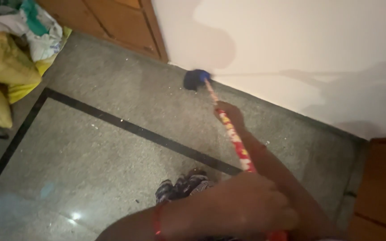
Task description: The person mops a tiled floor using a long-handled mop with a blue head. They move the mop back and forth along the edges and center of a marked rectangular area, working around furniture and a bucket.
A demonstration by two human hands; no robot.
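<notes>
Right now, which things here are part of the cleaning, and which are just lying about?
In use: mop stick, blue mop head, left hand, right hand, floor.
Lying about: yellow sacks, crumpled cloth, wooden door, dark bundle.

Dim warm light, soft shadows on the wall [291, 40], a small glare spot on the floor [74, 217], overall motion blur.

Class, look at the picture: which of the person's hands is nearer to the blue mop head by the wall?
Right. The right hand grips the stick partway down, a short stretch from the mop head. The left hand grips the stick's near end, far from it.
</notes>
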